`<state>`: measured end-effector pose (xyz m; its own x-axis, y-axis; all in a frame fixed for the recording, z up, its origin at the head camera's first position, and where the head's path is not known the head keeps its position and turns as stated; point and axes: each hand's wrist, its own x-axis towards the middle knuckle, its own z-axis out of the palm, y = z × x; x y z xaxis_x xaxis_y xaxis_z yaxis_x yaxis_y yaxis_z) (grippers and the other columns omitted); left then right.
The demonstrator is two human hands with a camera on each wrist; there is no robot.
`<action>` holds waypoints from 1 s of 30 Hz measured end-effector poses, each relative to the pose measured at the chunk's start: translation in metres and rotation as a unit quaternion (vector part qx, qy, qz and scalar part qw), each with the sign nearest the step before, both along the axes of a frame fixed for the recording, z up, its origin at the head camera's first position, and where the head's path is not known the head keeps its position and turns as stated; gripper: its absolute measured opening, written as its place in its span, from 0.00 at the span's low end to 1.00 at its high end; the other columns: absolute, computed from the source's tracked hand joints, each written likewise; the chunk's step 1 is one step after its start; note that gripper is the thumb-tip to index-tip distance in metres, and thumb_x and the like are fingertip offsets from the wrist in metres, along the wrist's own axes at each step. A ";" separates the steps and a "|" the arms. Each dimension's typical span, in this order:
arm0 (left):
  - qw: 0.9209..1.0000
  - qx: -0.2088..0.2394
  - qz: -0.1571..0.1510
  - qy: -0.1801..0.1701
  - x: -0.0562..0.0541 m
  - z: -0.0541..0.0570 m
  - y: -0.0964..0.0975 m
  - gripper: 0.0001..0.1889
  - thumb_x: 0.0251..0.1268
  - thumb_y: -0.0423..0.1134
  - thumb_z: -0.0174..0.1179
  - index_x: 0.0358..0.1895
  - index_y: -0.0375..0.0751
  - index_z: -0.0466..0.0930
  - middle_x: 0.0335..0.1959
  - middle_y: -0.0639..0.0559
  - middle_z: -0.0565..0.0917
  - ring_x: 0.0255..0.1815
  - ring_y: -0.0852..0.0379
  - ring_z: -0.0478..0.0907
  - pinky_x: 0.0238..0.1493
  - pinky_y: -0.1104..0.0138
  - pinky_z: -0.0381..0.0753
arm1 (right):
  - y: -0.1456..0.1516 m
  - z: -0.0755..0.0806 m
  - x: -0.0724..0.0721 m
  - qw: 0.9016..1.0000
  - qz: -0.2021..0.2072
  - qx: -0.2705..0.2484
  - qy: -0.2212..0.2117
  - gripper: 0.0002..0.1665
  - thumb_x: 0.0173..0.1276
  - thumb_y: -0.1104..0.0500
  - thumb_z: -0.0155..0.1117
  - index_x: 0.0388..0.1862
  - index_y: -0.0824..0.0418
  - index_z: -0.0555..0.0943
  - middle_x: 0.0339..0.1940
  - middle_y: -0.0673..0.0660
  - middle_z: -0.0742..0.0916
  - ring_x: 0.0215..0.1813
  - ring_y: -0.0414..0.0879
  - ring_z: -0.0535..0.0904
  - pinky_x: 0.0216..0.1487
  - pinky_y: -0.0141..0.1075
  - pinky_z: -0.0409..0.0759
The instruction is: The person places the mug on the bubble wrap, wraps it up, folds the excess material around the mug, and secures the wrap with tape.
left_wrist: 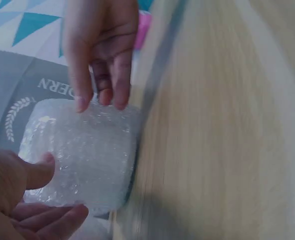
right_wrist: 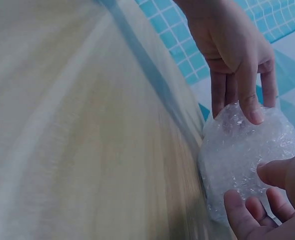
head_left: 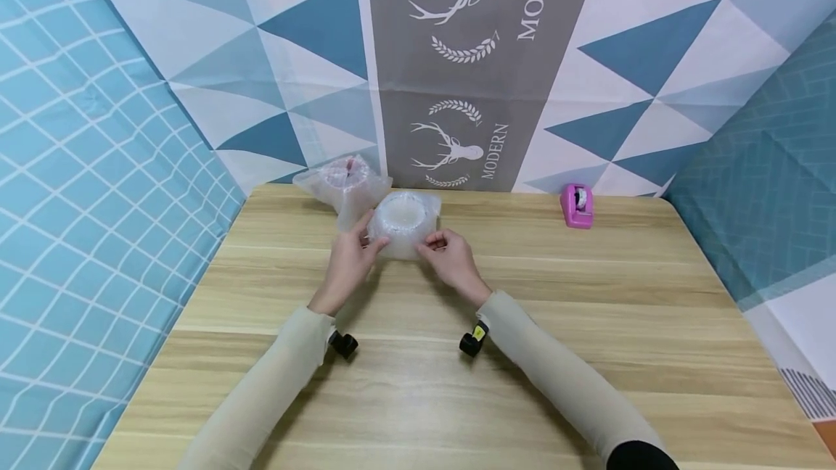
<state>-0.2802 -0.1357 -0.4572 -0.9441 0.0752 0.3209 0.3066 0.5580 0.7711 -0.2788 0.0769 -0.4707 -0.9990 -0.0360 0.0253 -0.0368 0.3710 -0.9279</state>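
Observation:
A bubble-wrapped package [head_left: 403, 217] with a pale round shape showing through sits near the back edge of the table; what lies inside cannot be made out. The left hand [head_left: 351, 260] holds its left side, thumb on the near face and fingers around the side. At the near right corner, the right hand [head_left: 451, 256] has its thumb and fingertips on the wrap. The right wrist view shows the left hand [right_wrist: 237, 65] with its thumb over the package [right_wrist: 242, 150]. Just behind and left stands a second bubble-wrapped bundle [head_left: 347, 183], with something reddish inside.
A pink tape dispenser [head_left: 578, 206] stands at the back right of the wooden table [head_left: 418, 383]. Behind the table hangs a patterned cloth [head_left: 457, 93]; blue tile-print cloth [head_left: 98, 201] is at the left.

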 end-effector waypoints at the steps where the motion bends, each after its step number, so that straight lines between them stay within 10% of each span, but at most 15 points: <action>1: 1.000 -0.001 0.010 0.001 -0.002 0.000 0.000 0.34 0.66 0.37 0.71 0.73 0.32 0.70 0.56 0.29 0.84 0.49 0.39 0.88 0.49 0.52 0.89 | -0.001 -0.001 -0.003 1.000 -0.001 0.001 0.002 0.13 0.67 0.57 0.74 0.43 0.63 0.83 0.38 0.57 0.86 0.39 0.45 0.80 0.37 0.28 0.79; 19: 0.999 0.007 -0.012 -0.034 -0.034 -0.002 0.007 0.37 0.70 0.31 0.63 0.79 0.31 0.58 0.54 0.28 0.85 0.53 0.38 0.86 0.56 0.54 0.87 | -0.006 -0.008 -0.051 0.999 -0.041 -0.008 0.028 0.14 0.72 0.59 0.68 0.51 0.67 0.85 0.49 0.63 0.89 0.50 0.53 0.86 0.52 0.39 0.86; 28: 0.986 0.028 -0.133 -0.101 -0.037 -0.012 0.024 0.53 0.66 0.22 0.57 0.83 0.39 0.27 0.76 0.35 0.65 0.76 0.43 0.68 0.42 0.66 0.86 | -0.002 -0.003 -0.056 1.000 0.022 -0.014 0.007 0.42 0.72 0.54 0.68 0.79 0.62 0.62 0.78 0.65 0.72 0.76 0.60 0.71 0.76 0.49 0.71; 30: 0.980 0.039 -0.157 -0.112 -0.037 -0.013 0.028 0.54 0.67 0.22 0.56 0.82 0.40 0.24 0.78 0.35 0.63 0.78 0.42 0.65 0.52 0.61 0.87 | -0.001 -0.004 -0.057 1.000 0.024 -0.014 0.005 0.45 0.72 0.53 0.69 0.80 0.62 0.58 0.80 0.66 0.69 0.78 0.61 0.68 0.78 0.51 0.68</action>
